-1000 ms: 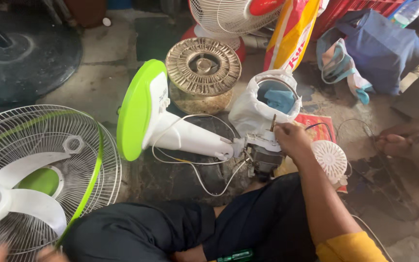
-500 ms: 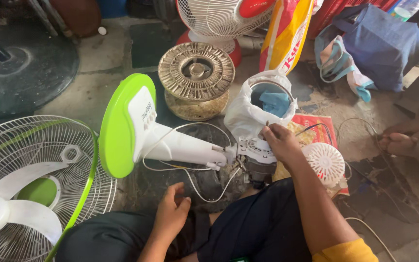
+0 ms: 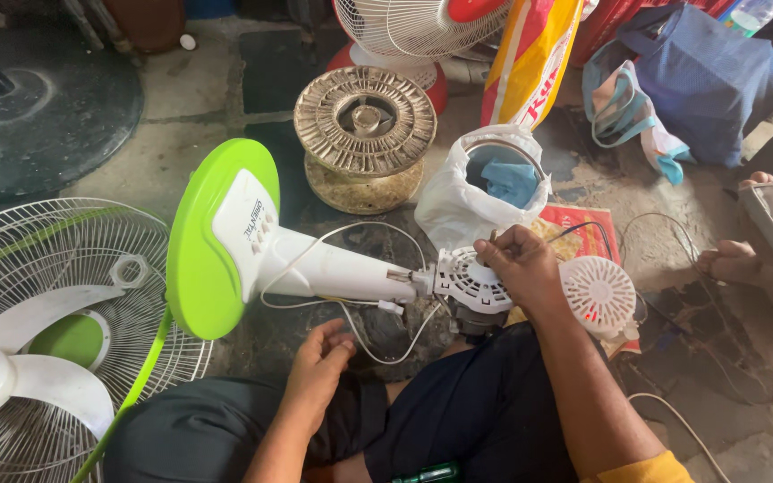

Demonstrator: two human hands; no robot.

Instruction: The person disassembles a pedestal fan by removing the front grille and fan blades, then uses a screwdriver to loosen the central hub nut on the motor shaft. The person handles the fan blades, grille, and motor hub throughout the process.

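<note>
A white fan stand with a round green base [image 3: 216,237] lies on its side across my lap, its neck ending in a bare white motor housing [image 3: 469,282]. My right hand [image 3: 521,266] rests on that housing and is shut on a thin tool, probably a screwdriver, whose tip pokes up above the fingers. My left hand [image 3: 319,356] lies on my thigh below the stand, fingers loosely curled, holding nothing. White wires [image 3: 360,309] loop under the neck. A round white vented cover [image 3: 599,295] lies right of my right hand.
A fan guard with white blades [image 3: 38,331] lies at the left. A brown wire spool [image 3: 364,134], a white bag with blue cloth [image 3: 485,192], a blue bag [image 3: 700,76] and another fan [image 3: 413,27] stand behind. Another person's hands [image 3: 744,255] are at the right.
My left hand has come from the lower left edge up onto my thigh under the stand. The view has shifted so the stand sits further left. My right hand stays on the motor.
</note>
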